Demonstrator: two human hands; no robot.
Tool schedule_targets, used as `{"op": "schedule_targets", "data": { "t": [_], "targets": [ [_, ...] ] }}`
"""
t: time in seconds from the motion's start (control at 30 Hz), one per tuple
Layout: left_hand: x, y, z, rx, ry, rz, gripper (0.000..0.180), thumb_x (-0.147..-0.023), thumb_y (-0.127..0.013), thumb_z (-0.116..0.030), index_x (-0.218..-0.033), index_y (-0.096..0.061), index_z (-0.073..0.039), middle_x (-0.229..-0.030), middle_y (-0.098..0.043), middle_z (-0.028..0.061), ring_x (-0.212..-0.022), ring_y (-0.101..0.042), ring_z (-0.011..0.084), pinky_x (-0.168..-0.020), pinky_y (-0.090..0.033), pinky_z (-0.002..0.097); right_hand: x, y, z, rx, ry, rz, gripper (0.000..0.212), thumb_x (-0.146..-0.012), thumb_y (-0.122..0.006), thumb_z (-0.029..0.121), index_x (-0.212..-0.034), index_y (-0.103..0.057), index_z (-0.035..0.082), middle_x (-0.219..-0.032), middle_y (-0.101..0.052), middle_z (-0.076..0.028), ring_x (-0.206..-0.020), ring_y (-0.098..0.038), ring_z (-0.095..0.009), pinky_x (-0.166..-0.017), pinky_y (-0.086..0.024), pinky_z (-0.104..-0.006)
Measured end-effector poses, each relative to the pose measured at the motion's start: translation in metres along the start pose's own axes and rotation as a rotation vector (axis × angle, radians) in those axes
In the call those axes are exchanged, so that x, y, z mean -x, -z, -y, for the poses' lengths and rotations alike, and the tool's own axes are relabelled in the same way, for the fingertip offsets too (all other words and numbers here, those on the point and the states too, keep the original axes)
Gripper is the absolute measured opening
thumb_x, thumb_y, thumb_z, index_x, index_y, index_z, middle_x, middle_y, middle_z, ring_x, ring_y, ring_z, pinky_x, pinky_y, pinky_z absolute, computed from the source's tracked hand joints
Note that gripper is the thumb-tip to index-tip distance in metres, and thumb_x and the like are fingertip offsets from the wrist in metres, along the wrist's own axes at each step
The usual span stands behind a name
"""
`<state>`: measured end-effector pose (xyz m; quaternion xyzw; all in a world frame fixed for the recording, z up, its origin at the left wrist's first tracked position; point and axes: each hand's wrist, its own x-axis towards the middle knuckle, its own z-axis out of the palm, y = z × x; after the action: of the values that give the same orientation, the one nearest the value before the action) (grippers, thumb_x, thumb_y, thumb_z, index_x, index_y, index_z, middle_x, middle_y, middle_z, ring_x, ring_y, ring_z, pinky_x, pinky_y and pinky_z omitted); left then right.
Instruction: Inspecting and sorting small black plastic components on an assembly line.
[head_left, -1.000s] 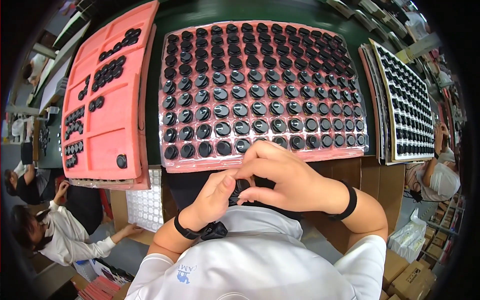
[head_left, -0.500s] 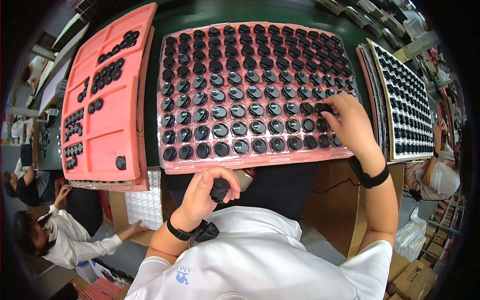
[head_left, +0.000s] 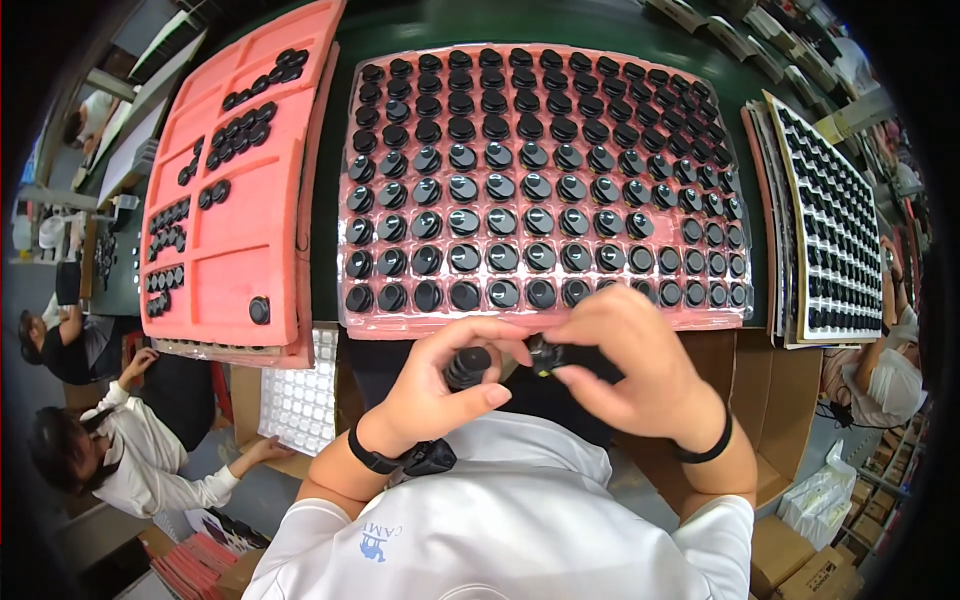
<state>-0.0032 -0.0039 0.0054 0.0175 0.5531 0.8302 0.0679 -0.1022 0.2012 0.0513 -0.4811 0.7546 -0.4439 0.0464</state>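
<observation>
Close in front of my body, my left hand (head_left: pixel 425 390) curls around a round black knob-like part (head_left: pixel 468 368). My right hand (head_left: pixel 645 365) pinches another round black part (head_left: pixel 545 356) between thumb and fingers, its lower side showing a yellowish spot. The left fingertips reach that second part; whether they grip it I cannot tell. Just beyond the hands lies a clear plastic tray (head_left: pixel 690 322) on pink foam, filled with rows of similar black parts. One pocket (head_left: pixel 664 226) right of its middle shows bare pink.
On the left stand stacked pink foam trays (head_left: pixel 245 265) with black parts in some sections. A white tray of black parts (head_left: pixel 835 220) leans over a stack at right. Cardboard boxes (head_left: pixel 770 400) sit below the table. At left, another person (head_left: pixel 130 440) touches a white pocketed tray (head_left: pixel 298 405).
My right hand has carried a black part from the tray down to my left hand. The tray pocket it came from now shows bare. My left hand has turned and opened somewhat around its part.
</observation>
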Motion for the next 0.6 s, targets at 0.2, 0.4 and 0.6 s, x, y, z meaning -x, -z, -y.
{"op": "schedule_targets", "data": {
  "t": [0.2,0.4,0.6],
  "targets": [
    [0.001,0.006,0.007,-0.114,-0.091,-0.061,0.04,-0.078,-0.072,-0.01,-0.114,-0.058,-0.001,-0.106,-0.062,0.0072,-0.077,-0.051,0.0072,-0.071,-0.043,0.023,-0.006,-0.025,0.006,0.018,0.053,-0.02,0.032,-0.067,-0.072,0.002,-0.098,-0.062,0.004,-0.091,-0.059,-0.011,-0.08,-0.056,-0.027,-0.071,-0.043,-0.0351],
    [0.008,0.013,-0.001,-0.041,-0.031,-0.038,0.038,-0.08,-0.07,-0.011,-0.113,-0.057,0.002,-0.106,-0.062,0.0089,-0.088,-0.057,0.0115,-0.08,-0.046,0.0264,-0.006,-0.035,-0.002,-0.405,-0.033,-0.059,0.028,-0.079,-0.068,0.011,-0.104,-0.06,0.001,-0.09,-0.058,-0.009,-0.082,-0.057,-0.02,-0.07,-0.043,-0.0329],
    [0.006,0.006,0.001,0.091,-0.031,-0.129,0.05,-0.078,-0.075,-0.035,-0.105,-0.054,0.002,-0.096,-0.059,0.0152,-0.076,-0.057,0.0158,-0.063,-0.047,0.0257,0.01,-0.068,-0.012,-1.572,-0.507,-0.185,0.037,-0.091,-0.057,0.024,-0.114,-0.053,-0.004,-0.093,-0.056,-0.008,-0.083,-0.054,-0.015,-0.072,-0.042,-0.0294]
  ]
}}
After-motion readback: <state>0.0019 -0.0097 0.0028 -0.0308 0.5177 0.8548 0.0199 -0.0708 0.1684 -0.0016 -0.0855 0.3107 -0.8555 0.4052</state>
